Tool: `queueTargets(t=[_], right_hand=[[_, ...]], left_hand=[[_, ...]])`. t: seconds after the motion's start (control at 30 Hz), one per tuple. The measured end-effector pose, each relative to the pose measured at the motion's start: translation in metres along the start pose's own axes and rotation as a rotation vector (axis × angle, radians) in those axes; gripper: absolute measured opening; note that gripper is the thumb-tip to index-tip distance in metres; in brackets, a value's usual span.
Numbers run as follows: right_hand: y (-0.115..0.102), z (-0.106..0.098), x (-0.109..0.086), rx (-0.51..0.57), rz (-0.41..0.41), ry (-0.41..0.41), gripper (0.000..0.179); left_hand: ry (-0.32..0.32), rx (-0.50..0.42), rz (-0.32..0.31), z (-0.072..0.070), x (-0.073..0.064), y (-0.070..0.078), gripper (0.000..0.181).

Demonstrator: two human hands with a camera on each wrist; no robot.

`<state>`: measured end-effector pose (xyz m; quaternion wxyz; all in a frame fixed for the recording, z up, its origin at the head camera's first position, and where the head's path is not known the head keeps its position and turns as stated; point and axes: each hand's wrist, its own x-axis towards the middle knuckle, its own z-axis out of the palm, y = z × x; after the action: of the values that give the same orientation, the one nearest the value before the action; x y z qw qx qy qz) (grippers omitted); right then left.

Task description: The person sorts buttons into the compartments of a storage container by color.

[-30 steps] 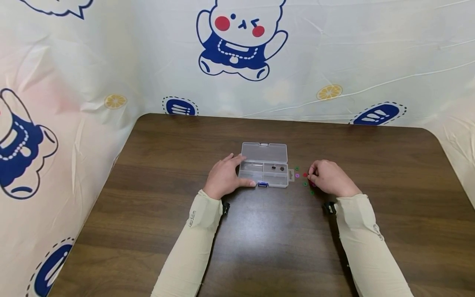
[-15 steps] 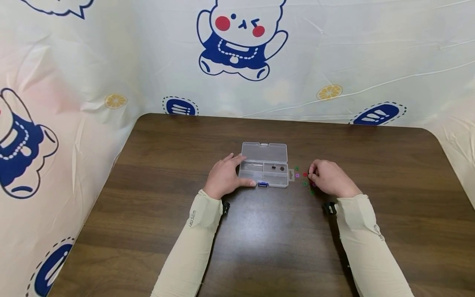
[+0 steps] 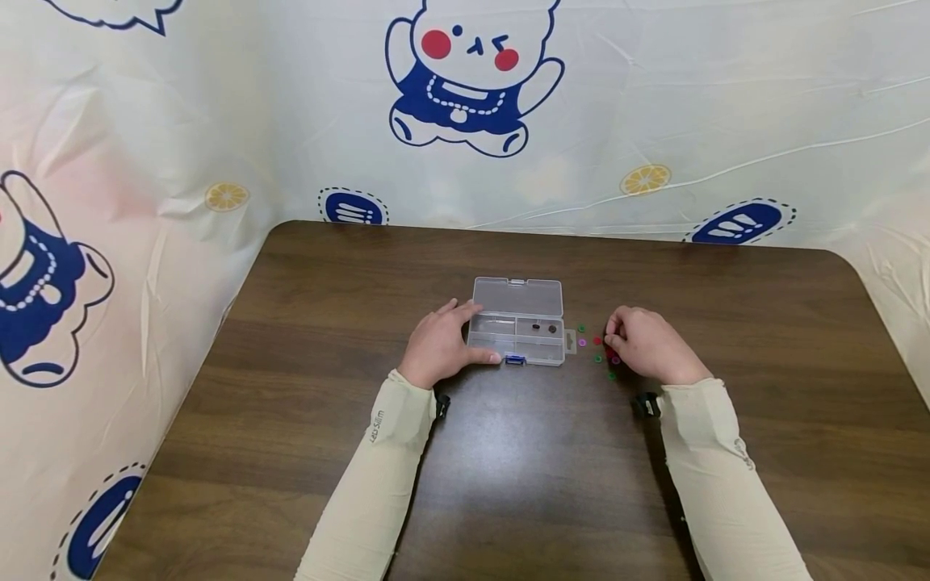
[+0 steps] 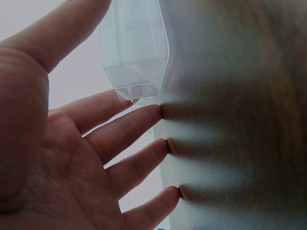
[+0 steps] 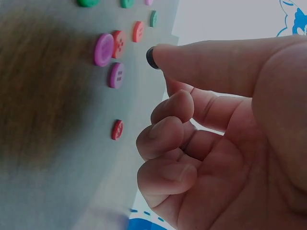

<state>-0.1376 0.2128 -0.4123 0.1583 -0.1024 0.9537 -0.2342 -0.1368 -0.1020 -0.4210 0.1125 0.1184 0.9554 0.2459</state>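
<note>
My left hand [image 3: 439, 349] holds the left end of a clear plastic compartment box [image 3: 488, 352], thumb along the front edge and index finger near the hinge. Its other fingertips rest on the table in the left wrist view. The box lid [image 3: 519, 298] is tipped back. Two dark buttons [image 3: 552, 329] lie in the back right compartment. To the right of the box, my right hand [image 3: 654, 347] pinches a black button [image 5: 152, 57] between thumb and index finger, slightly above the table. Beneath and beside it lie several loose buttons, including a purple button [image 5: 104, 50] and a red button [image 5: 117, 129].
A brown wooden table [image 3: 552, 484] bears everything. Green buttons [image 3: 612, 376] lie among the loose ones. A hanging tab [image 3: 570, 341] sticks out from the box's right side. Printed cloth [image 3: 327, 97] hangs behind the table and to its left.
My right hand has lifted slightly and shifted a little right, with the black button showing between its fingertips and more loose buttons uncovered. The left hand and box stay put.
</note>
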Motion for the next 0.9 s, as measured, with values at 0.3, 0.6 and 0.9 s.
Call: queueTargets(t=[0.3, 0.6, 0.9], right_hand=[[-0.005, -0.002, -0.001, 0.01, 0.015, 0.0, 0.006], [-0.01, -0.003, -0.001, 0.018, 0.007, 0.004, 0.006], [-0.016, -0.001, 0.001, -0.001, -0.037, 0.06, 0.006]], left_hand=[[-0.001, 0.002, 0.002, 0.0, 0.0, 0.0, 0.089], [-0.006, -0.007, -0.007, 0.0, 0.0, 0.001, 0.089], [-0.004, 0.009, 0.006, 0.001, 0.001, -0.001, 0.089]])
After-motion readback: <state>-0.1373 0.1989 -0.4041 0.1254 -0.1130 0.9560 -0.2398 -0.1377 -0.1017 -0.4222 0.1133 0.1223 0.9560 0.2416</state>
